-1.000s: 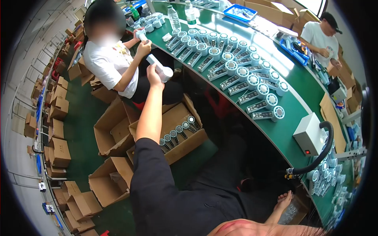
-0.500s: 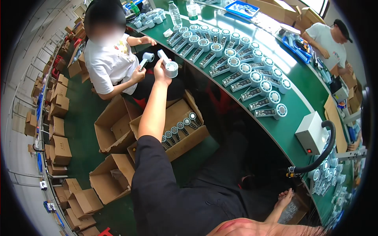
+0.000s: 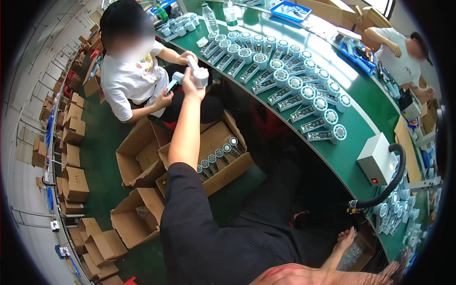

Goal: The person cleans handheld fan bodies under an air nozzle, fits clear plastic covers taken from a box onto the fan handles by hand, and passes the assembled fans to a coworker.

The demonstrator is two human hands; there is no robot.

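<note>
My left hand (image 3: 192, 86) reaches far forward, its fingers wrapped round a pale handheld fan (image 3: 201, 77). The fan's handle points up and away, and the hand of a seated person (image 3: 184, 58) is at its far end. In that person's other hand is a second handheld fan (image 3: 175, 81), beside my wrist. Low on the right, my right hand (image 3: 344, 238) has its fingers curled together beneath the bench edge; what they hold, if anything, is too small to make out. Just beside it is a carton (image 3: 365, 254) with clear plastic pieces inside.
Rows of fans with exposed circuit boards (image 3: 280, 78) cover the curved green bench (image 3: 354, 126). A white box (image 3: 376, 159) with a black hose (image 3: 396, 183) stands on the right, near a pile of fan parts (image 3: 394, 209). Open cartons (image 3: 137, 213) stand on the floor, one holding several fans.
The seated person's free hand has moved in to the handle of the fan in my left hand. That fan has turned slightly. My right hand stays put.
</note>
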